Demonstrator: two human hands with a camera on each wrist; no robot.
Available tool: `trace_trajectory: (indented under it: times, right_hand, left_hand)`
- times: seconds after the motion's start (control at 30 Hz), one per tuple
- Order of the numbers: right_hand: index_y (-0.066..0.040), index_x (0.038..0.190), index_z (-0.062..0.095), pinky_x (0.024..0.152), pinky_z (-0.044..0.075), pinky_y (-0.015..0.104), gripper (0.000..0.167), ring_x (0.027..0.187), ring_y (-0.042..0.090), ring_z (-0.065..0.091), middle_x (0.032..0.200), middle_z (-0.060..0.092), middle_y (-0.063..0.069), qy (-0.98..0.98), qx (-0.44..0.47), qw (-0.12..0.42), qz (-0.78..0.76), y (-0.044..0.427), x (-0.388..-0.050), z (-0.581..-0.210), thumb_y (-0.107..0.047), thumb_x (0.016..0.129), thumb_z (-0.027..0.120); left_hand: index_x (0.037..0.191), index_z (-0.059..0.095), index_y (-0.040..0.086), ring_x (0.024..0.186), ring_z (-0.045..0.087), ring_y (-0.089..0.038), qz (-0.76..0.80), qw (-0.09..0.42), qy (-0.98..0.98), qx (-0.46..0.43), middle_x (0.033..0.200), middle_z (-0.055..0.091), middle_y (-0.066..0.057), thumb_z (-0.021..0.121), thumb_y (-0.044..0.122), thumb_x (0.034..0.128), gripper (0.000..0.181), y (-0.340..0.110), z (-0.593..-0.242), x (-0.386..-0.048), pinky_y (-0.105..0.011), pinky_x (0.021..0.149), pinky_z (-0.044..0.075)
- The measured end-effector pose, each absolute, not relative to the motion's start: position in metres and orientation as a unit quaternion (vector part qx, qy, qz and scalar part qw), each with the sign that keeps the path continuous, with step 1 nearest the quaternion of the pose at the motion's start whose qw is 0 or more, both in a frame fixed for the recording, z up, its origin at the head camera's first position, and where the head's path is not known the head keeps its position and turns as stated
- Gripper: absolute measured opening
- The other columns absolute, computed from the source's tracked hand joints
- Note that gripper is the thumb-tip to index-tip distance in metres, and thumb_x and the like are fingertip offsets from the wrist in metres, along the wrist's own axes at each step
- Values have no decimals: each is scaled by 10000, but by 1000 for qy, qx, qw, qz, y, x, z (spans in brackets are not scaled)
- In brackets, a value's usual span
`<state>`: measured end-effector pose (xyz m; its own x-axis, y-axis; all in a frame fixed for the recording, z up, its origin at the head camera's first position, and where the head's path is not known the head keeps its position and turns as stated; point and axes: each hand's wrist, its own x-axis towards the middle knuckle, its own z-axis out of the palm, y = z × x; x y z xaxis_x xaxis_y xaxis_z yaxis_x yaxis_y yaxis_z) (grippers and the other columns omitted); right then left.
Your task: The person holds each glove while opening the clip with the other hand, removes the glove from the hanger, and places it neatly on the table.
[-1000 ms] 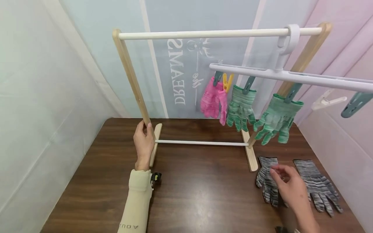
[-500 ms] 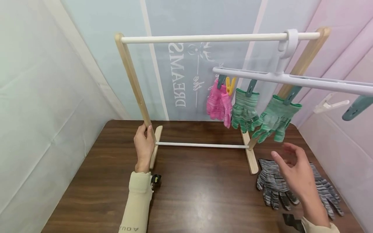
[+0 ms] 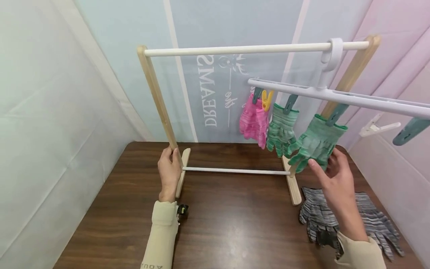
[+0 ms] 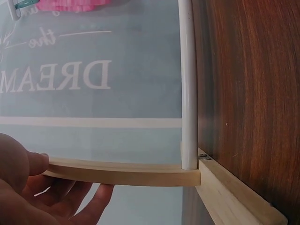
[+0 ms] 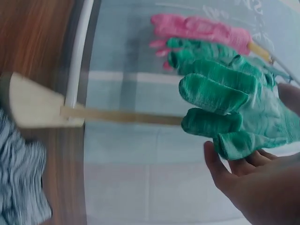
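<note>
My left hand (image 3: pixel 169 173) grips the left wooden post (image 3: pixel 158 101) of a small drying rack, low down; the left wrist view shows its thumb and fingers on either side of the wood (image 4: pixel 122 173). Thumb in front and fingers behind, my right hand (image 3: pixel 337 183) holds the nearer green glove (image 3: pixel 317 140) by its lower part. That glove hangs from a grey-green clothespin (image 3: pixel 337 114) on a white hanger (image 3: pixel 362 98). In the right wrist view my fingers (image 5: pixel 220 171) lie under the glove (image 5: pixel 220 93); its cuff is partly cut off.
Another green glove (image 3: pixel 282 127) and a pink glove (image 3: pixel 252 121), with a yellow clothespin (image 3: pixel 267 100), hang farther along the hanger. Grey striped gloves (image 3: pixel 317 209) lie on the brown table (image 3: pixel 235 224) beneath my right arm. A white clothespin (image 3: pixel 377 127) hangs at right.
My right hand has risen from above the grey striped gloves to the nearer green glove and taken hold of it. My left hand keeps its grip on the post. The view shifts slightly.
</note>
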<state>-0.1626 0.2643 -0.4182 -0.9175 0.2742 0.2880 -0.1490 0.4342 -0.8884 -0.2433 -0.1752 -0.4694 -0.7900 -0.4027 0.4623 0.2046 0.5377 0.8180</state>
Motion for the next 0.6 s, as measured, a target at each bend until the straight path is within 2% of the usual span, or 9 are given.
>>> trace_trajectory:
  times: [0.07, 0.2, 0.43, 0.6]
  right_hand:
    - [-198, 1581, 388, 879, 456, 50, 628, 1181, -31, 586, 1367, 631, -78, -809, -38, 236, 537, 256, -165, -418, -177, 1021, 671]
    - [-160, 1452, 545, 691, 487, 75, 479, 884, -79, 638, 1052, 646, -241, -794, -52, 277, 539, 247, -167, -418, -141, 999, 699]
    - [-101, 1222, 730, 589, 494, 91, 271, 694, -96, 661, 863, 685, -309, -788, -55, 321, 522, 243, -166, -416, -160, 960, 759]
    - [-117, 1066, 767, 469, 473, 152, 134, 536, -37, 629, 723, 695, -258, -780, -55, 324, 532, 242, -160, -412, -149, 937, 784]
  left_hand:
    - [1263, 707, -18, 1028, 714, -431, -474, 317, -819, 62, 1202, 699, -234, 566, 184, 1081, 306, -176, -469, -245, -573, 861, 590]
    - [1250, 710, -25, 1008, 716, -424, -472, 317, -820, 61, 1171, 702, -235, 573, 179, 1078, 300, -177, -470, -247, -565, 846, 595]
    - [1219, 718, -39, 986, 715, -423, -475, 323, -817, 53, 1147, 709, -246, 591, 170, 1069, 287, -178, -469, -249, -564, 828, 593]
    - [1272, 694, -22, 966, 680, -402, -489, 321, -808, 70, 1134, 686, -246, 609, 149, 1055, 289, -177, -465, -246, -483, 822, 551]
